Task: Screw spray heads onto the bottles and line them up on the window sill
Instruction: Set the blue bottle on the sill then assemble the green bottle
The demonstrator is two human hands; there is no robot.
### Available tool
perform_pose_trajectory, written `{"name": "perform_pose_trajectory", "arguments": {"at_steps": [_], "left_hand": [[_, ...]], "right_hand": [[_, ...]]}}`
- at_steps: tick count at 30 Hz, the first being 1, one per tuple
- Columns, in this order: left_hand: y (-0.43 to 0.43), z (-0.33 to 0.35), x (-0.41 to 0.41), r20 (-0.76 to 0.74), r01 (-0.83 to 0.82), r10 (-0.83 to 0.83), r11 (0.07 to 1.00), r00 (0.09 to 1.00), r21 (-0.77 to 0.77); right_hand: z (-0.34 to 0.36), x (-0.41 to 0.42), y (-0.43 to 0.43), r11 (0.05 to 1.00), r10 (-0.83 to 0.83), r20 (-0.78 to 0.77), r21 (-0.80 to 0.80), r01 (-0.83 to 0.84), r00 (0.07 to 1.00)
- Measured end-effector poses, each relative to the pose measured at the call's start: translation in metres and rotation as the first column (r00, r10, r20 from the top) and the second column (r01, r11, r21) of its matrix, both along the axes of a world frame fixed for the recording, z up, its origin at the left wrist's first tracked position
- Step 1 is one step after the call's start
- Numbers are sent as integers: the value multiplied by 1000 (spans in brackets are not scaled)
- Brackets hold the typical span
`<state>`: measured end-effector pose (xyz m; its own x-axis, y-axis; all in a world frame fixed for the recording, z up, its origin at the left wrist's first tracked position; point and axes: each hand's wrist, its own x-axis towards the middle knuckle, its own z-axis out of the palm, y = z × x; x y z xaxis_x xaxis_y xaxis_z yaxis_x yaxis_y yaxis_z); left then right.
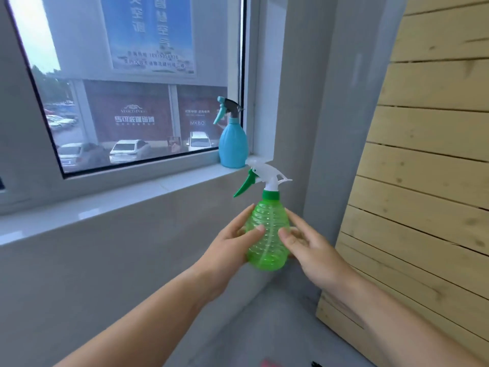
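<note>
I hold a clear green bottle (267, 234) upright in the air below the window sill (111, 197). A white spray head (267, 176) with a green trigger sits on its green collar. My left hand (232, 242) grips the bottle's left side, thumb across the front. My right hand (309, 247) presses its right side with the fingers spread. A blue bottle (233, 144) with a grey and teal spray head stands on the sill at its right end, against the window frame.
A wall of pale wooden slats (423, 181) rises close on the right. A grey wall column (304, 102) stands beside the window recess. Left of the blue bottle, the white sill runs on to the frame's left edge. Small red and black items (272, 362) peek in at the bottom edge.
</note>
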<state>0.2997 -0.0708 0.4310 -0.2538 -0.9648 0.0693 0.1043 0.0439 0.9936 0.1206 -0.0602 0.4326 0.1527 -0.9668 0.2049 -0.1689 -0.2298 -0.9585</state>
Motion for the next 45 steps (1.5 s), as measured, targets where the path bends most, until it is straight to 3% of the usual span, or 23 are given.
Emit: {"name": "perform_pose_trajectory", "arguments": {"at_steps": [4, 14, 19, 31, 45], "left_hand": [[-47, 45, 40, -11, -120, 119, 989, 993, -86], [-130, 106, 106, 94, -403, 421, 900, 902, -170], [-153, 103, 111, 139, -446, 466, 882, 874, -152], [-180, 87, 110, 72, -536, 547, 834, 834, -129], [-176, 82, 114, 148, -608, 626, 780, 766, -152]], "right_hand": [[42, 51, -78, 995, -69, -131, -80, 59, 989], [103, 135, -163, 980, -133, -139, -163, 110, 981], [96, 145, -187, 978, -160, -144, -160, 137, 977], [80, 151, -212, 984, -123, -134, -147, 103, 983], [77, 141, -206, 983, -135, -149, -147, 113, 980]]}}
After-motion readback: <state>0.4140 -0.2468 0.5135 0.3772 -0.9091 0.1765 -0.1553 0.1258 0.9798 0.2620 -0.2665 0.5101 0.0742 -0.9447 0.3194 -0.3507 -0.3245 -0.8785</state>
